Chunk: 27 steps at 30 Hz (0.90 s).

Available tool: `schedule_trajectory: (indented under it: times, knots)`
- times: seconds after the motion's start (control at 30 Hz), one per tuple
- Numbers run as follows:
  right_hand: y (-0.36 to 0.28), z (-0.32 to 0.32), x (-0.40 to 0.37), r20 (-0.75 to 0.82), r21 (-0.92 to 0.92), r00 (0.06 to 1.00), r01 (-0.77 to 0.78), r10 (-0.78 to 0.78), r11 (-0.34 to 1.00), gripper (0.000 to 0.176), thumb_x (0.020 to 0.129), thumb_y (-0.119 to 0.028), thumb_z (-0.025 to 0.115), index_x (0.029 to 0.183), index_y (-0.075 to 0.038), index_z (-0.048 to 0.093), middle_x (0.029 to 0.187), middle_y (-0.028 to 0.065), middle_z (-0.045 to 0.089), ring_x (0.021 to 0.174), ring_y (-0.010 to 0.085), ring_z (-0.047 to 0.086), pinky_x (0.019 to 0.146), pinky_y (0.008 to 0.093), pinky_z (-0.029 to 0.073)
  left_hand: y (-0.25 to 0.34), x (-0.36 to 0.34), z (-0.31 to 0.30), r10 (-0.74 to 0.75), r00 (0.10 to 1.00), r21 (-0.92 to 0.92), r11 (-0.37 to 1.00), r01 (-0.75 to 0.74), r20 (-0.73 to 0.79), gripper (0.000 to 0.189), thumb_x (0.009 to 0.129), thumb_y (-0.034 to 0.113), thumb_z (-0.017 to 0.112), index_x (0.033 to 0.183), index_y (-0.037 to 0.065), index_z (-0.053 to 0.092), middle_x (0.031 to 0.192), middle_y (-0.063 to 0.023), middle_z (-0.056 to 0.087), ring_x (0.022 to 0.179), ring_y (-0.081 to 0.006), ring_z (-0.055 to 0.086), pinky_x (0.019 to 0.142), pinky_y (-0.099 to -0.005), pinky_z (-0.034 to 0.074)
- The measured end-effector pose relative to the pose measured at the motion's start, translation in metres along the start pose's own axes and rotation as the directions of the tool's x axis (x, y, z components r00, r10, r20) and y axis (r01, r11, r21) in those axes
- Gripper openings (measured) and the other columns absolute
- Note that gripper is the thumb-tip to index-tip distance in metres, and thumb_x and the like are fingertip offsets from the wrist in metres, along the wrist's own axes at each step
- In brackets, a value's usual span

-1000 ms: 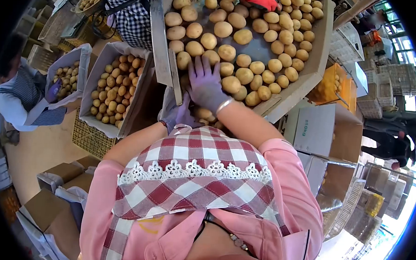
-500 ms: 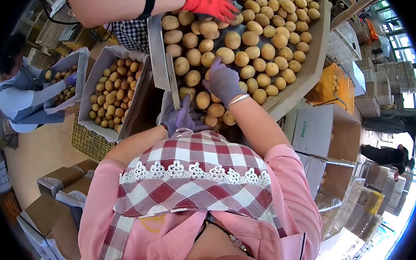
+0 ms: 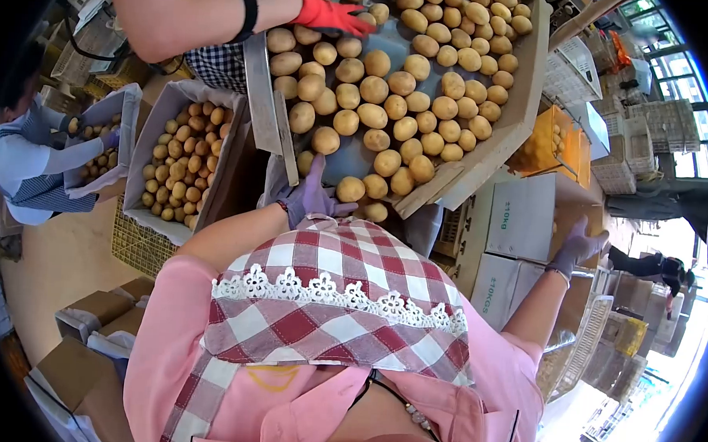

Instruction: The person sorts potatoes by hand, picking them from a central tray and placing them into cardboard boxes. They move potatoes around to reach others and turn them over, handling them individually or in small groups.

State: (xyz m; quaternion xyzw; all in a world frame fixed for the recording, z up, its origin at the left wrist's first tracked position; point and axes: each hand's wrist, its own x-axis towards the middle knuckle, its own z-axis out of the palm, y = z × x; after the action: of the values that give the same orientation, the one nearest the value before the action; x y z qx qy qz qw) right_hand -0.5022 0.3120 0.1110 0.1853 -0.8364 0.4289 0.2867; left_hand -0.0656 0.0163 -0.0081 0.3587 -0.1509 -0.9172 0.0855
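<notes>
The raised-edged surface [image 3: 495, 152] is the largest thing, filling the top of the view and loaded with round, yellow-brown produce [image 3: 372, 115]; the pieces lie packed close toward the upper right and more loosely toward the near end, where bluish-grey patches show between them. To its lower right are two white cartons, the upper carton [image 3: 520, 216] marked in green and the lower carton [image 3: 497, 286] just beside it. Left of the surface, a lined crate [image 3: 150, 121] holds a heap of the same produce, with a yellow mesh crate [image 3: 140, 239] partly visible below it. Farther left, a co-worker [image 3: 25, 159] in a light top and striped apron has both arms at a smaller lined crate [image 3: 128, 100]. On the right, an orange crate [image 3: 582, 152] sits near the far side of the upper carton. Across the surface from above comes another person's red-gloved hand [image 3: 327, 16], over the produce by the left rim. The left hand [image 3: 311, 199], in a purple glove, is at the near end of the surface, its fingers spread and released, one pointing up to a single round piece [image 3: 325, 140]; whether they touch is unclear. The right hand [image 3: 578, 248], also gloved, reaches out beside the cartons, well apart from the left, its fingers extended and released.
</notes>
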Motion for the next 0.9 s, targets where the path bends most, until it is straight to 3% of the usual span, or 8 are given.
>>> schedule_trajectory:
  times: [0.1, 0.23, 0.3, 0.37, 0.57, 0.63, 0.7, 0.9]
  knots:
    - [-0.057, 0.048, -0.028, 0.243, -0.009, 0.963, 0.125, -0.119, 0.992, 0.047, 0.087, -0.011, 0.065, 0.129, 0.004, 0.051, 0.122, 0.0169, 0.059, 0.113, 0.0221, 0.056, 0.097, 0.0310, 0.045, 0.002, -0.010, 0.014, -0.021, 0.997, 0.010, 1.000, 0.022, -0.072, 0.093, 0.078, 0.079, 0.043, 0.147, 0.023, 0.018, 0.147, -0.0158, 0.027, 0.131, -0.0379, 0.037, 0.103, -0.0561, 0.037]
    - [-0.216, 0.134, -0.113, 0.592, 0.619, 0.611, 0.073, -0.526, 0.782, 0.027, 0.087, -0.009, 0.062, 0.114, -0.003, 0.064, 0.098, 0.0123, 0.070, 0.087, 0.0182, 0.067, 0.079, 0.0297, 0.052, -0.003, -0.016, 0.011, -0.053, 0.998, 0.075, 0.996, 0.055, -0.029, 0.097, 0.077, 0.080, 0.041, 0.147, 0.016, 0.017, 0.145, -0.0212, 0.029, 0.129, -0.0413, 0.039, 0.105, -0.0558, 0.034]
    - [-0.255, 0.182, -0.153, 0.810, 0.387, 0.299, 0.374, -0.505, 0.843, 0.034, 0.085, -0.032, 0.062, 0.108, -0.007, 0.065, 0.105, 0.0151, 0.068, 0.096, 0.0295, 0.065, 0.081, 0.0398, 0.052, -0.007, -0.017, 0.009, -0.043, 0.994, 0.056, 0.997, 0.049, -0.105, 0.105, 0.078, 0.079, 0.043, 0.145, 0.002, 0.018, 0.144, -0.0244, 0.031, 0.125, -0.0434, 0.043, 0.104, -0.0532, 0.037]
    - [-0.297, 0.195, -0.179, 0.852, 0.193, 0.306, 0.571, -0.426, 0.798, 0.033, 0.086, -0.031, 0.059, 0.109, -0.008, 0.066, 0.106, 0.0148, 0.067, 0.100, 0.0294, 0.065, 0.083, 0.0425, 0.052, -0.004, -0.014, -0.008, -0.119, 0.991, 0.033, 0.992, 0.121, -0.055, 0.113, 0.074, 0.082, 0.045, 0.145, 0.000, 0.015, 0.142, -0.0258, 0.034, 0.121, -0.0435, 0.047, 0.103, -0.0520, 0.039]
    - [-0.289, 0.233, -0.172, 0.952, 0.304, -0.209, 0.568, -0.223, 0.765, 0.037, 0.079, -0.030, 0.061, 0.101, -0.002, 0.068, 0.099, 0.0178, 0.069, 0.093, 0.0292, 0.067, 0.079, 0.0401, 0.053, -0.007, -0.010, -0.006, -0.056, 0.994, -0.092, 0.995, 0.047, -0.096, 0.115, 0.075, 0.081, 0.047, 0.147, 0.002, 0.005, 0.141, -0.0271, 0.034, 0.120, -0.0429, 0.049, 0.101, -0.0521, 0.043]
    - [-0.284, 0.206, -0.192, 0.910, 0.409, -0.191, 0.551, -0.367, 0.727, 0.040, 0.074, -0.036, 0.065, 0.093, -0.002, 0.068, 0.095, 0.0181, 0.069, 0.090, 0.0325, 0.067, 0.079, 0.0411, 0.053, -0.001, -0.015, 0.021, -0.075, 0.972, -0.136, 0.990, 0.045, -0.222, 0.107, 0.079, 0.080, 0.040, 0.147, 0.003, 0.012, 0.139, -0.0251, 0.037, 0.124, -0.0412, 0.046, 0.099, -0.0522, 0.045]
    - [-0.281, 0.167, -0.211, 0.902, 0.413, -0.115, 0.507, -0.416, 0.756, 0.053, 0.071, -0.042, 0.068, 0.109, -0.006, 0.062, 0.100, 0.0190, 0.067, 0.092, 0.0342, 0.066, 0.080, 0.0428, 0.052, -0.005, 0.016, -0.019, -0.038, 0.991, -0.065, 0.997, 0.047, 0.127, 0.103, 0.080, 0.081, 0.034, 0.147, 0.004, 0.015, 0.140, -0.0219, 0.037, 0.123, -0.0412, 0.046, 0.099, -0.0525, 0.044]
    - [-0.176, 0.051, -0.082, 0.281, 0.349, 0.813, 0.409, -0.510, 0.843, 0.050, 0.074, -0.019, 0.074, 0.117, -0.001, 0.057, 0.100, 0.0176, 0.064, 0.089, 0.0313, 0.064, 0.077, 0.0382, 0.053, 0.008, -0.001, 0.023, -0.130, 0.984, -0.126, 0.985, 0.114, -0.120, 0.092, 0.084, 0.074, 0.037, 0.145, 0.008, 0.018, 0.142, -0.0207, 0.032, 0.124, -0.0395, 0.044, 0.100, -0.0501, 0.045]
